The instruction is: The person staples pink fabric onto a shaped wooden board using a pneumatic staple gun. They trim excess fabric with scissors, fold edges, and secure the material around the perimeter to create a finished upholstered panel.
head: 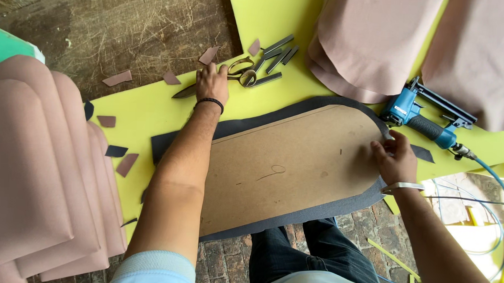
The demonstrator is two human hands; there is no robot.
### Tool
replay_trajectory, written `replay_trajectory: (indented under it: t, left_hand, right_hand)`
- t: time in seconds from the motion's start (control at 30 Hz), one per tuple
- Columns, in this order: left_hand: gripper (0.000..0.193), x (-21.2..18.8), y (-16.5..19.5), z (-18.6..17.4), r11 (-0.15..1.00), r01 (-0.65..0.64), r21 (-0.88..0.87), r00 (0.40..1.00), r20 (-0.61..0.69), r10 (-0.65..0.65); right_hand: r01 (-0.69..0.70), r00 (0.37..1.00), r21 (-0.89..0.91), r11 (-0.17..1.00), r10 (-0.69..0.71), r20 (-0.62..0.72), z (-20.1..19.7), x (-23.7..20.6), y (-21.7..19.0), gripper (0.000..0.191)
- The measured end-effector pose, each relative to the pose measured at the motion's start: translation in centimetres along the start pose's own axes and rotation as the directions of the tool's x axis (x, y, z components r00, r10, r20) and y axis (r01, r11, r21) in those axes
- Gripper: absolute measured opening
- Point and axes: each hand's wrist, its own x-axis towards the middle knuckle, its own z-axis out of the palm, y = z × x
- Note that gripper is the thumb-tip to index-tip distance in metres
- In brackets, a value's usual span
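The left hand (pixel 212 84) rests on the brass-handled scissors (pixel 232 75) above the arch-shaped brown fibreboard panel (pixel 287 165); the right hand (pixel 395 159) pinches the dark grey fabric (pixel 236 127) at the panel's rounded end. A careless grab at the blades risks a cut, and tugging may shift the fabric.

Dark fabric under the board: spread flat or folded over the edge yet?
Mostly spread flat: the dark fabric shows as a border around the board. Only at the rounded end the right hand pinches it.
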Motion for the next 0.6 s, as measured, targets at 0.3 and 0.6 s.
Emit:
replay_trajectory:
  t: [0.3,0.6]
  left_hand:
    - [0.044,-3.0,12.1,3.4,0.934,-0.018,-0.357,0.949,0.288,0.128]
    - [0.048,-1.2,16.7,4.4,0.900,-0.133,-0.416,0.918,0.291,0.270]
  right_hand:
    - [-0.316,0.947,0.317,0.894,0.314,0.059,1.5,-0.5,0.8,0.044]
    - [-0.228,0.973,0.024,0.973,0.227,0.041,1.9,-0.2,1.4,0.040]
